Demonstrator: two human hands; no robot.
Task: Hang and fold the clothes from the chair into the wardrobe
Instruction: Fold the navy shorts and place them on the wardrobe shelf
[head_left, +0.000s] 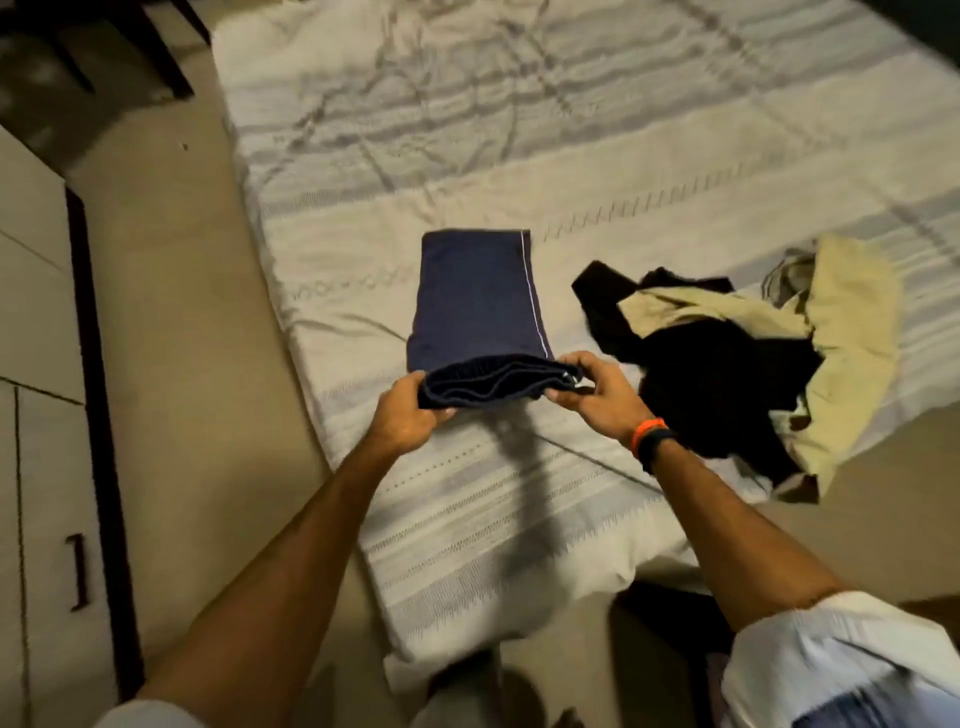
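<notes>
A folded navy blue garment (478, 301) with a thin white side stripe lies on the bed (415, 156), its near end lifted. My left hand (410, 410) grips the left corner of that folded near end. My right hand (592, 389) pinches the right corner. To the right lies a loose heap of clothes: a black garment (717, 384) tangled with a beige one (852, 322).
The bed has a white and grey striped cover and fills the middle of the view. White cabinet doors (41, 467) with a dark handle (78, 571) stand at the left, across a strip of beige floor (182, 312). Dark furniture legs (156, 47) show at the top left.
</notes>
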